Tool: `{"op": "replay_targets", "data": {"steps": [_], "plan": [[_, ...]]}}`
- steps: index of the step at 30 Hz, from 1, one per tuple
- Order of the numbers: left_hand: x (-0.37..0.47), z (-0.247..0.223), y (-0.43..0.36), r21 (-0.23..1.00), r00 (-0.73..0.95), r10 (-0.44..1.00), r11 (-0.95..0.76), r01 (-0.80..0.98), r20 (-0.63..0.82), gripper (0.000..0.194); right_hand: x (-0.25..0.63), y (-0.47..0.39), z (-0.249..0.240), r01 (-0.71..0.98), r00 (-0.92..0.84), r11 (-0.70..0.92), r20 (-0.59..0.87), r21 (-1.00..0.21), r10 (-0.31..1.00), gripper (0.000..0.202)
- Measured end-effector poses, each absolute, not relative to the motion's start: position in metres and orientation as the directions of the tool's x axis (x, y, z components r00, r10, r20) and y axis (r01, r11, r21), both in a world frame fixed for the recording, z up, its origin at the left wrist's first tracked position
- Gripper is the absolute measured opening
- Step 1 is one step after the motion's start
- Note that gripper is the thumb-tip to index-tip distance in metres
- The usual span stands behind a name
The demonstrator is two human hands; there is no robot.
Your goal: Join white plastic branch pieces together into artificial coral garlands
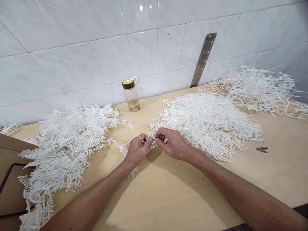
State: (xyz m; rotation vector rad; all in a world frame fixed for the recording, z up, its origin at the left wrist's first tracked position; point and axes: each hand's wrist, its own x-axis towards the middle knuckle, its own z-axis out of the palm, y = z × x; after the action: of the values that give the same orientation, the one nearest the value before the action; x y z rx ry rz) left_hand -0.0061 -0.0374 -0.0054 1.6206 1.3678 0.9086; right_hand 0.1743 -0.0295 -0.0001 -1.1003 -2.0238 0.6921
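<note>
My left hand (138,148) is closed on a white branching plastic stem (130,140), whose thin arms reach left toward a heap of similar white sprigs (79,134). Fine bristly tips stick out past my left thumb and hang below the wrist. Right beside it, the thumb and forefinger of my right hand (172,142) are pinched together at the stem's tips. The exact bit between those fingertips is too small to make out clearly. Behind my right hand spreads a pile of short white sprigs (207,122).
A clear bottle (132,99) with a dark and yellow lid stands near the tiled wall. Bare white branches (262,86) lie at the back right. Two small dark slivers (261,149) rest on the table (183,199). A metal bracket (204,59) leans at the wall; a cardboard box (12,173) is at left.
</note>
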Motion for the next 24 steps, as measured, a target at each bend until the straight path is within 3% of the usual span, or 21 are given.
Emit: {"op": "replay_targets", "data": {"steps": [6, 14, 16, 19, 24], "plan": [[-0.006, -0.007, -0.037, 0.902, 0.189, 0.981, -0.111, 0.417, 0.033, 0.036, 0.174, -0.028, -0.005, 0.631, -0.281, 0.454, 0.360, -0.629, 0.889, 0.010], [-0.006, -0.006, -0.038, 0.899, 0.191, 0.982, -0.095, 0.427, 0.013, 0.036, 0.162, -0.027, -0.004, 0.862, -0.303, 0.423, 0.385, -0.281, 0.872, 0.014], [-0.005, -0.005, -0.041, 0.911, 0.207, 0.978, -0.090, 0.403, 0.005, 0.036, 0.168, -0.023, -0.001, 0.894, -0.220, 0.345, 0.392, -0.285, 0.893, 0.013], [-0.002, -0.006, -0.046, 0.928, 0.255, 0.967, -0.085, 0.362, -0.011, 0.037, 0.183, -0.015, 0.004, 0.891, -0.026, 0.219, 0.438, -0.398, 0.898, 0.012], [0.000, -0.005, -0.047, 0.958, 0.186, 0.982, -0.040, 0.284, -0.015, 0.037, 0.198, -0.011, 0.009, 0.779, 0.075, 0.221, 0.437, -0.587, 0.896, 0.003]]}}
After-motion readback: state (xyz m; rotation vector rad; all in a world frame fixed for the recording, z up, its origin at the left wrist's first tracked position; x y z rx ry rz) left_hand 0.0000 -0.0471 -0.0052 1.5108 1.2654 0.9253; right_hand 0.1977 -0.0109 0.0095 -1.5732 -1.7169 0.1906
